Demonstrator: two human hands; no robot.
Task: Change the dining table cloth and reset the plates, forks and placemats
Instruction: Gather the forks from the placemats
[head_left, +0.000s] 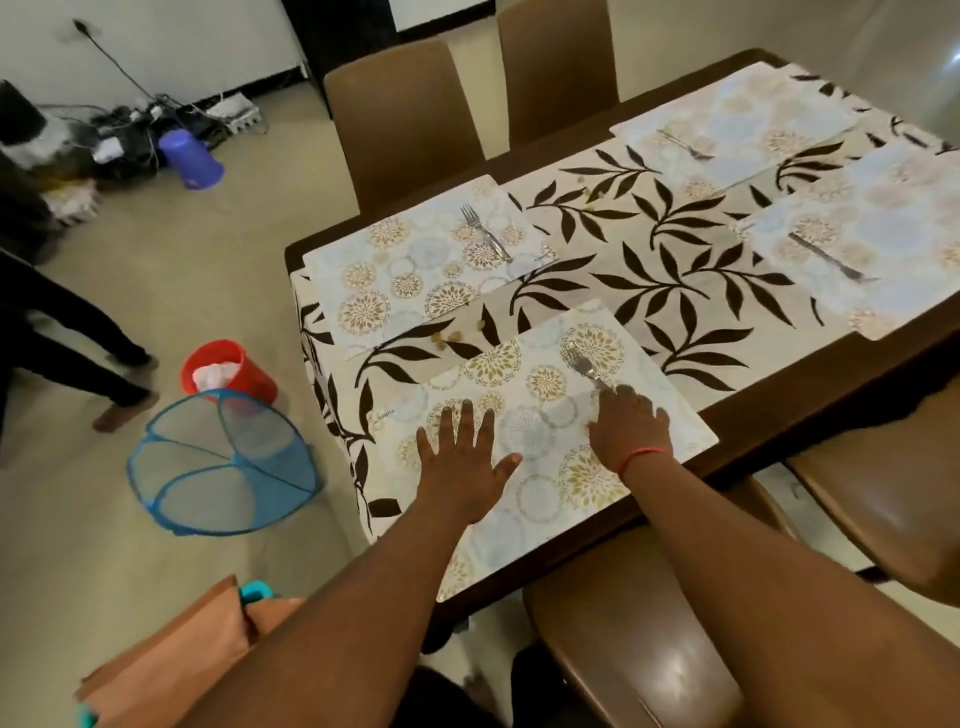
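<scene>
Currently, your left hand (462, 467) lies flat, fingers released, on the nearest placemat (545, 431); your right hand (631, 428) grasps the fork (584, 366) handle at the placemat's 1 o'clock corner.

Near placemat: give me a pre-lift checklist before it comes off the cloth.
1. Fork off the near placemat: not ok, it lies on the far right corner, right hand at its handle.
2. Fork gripped: cannot tell, the hand hides the handle.
3. Left hand free: ok, flat on the mat, fingers spread.
4. Plates cleared: ok, none on any mat.
5. Crumbs clear of the mat: ok, on the tablecloth just beyond its far edge.
</scene>
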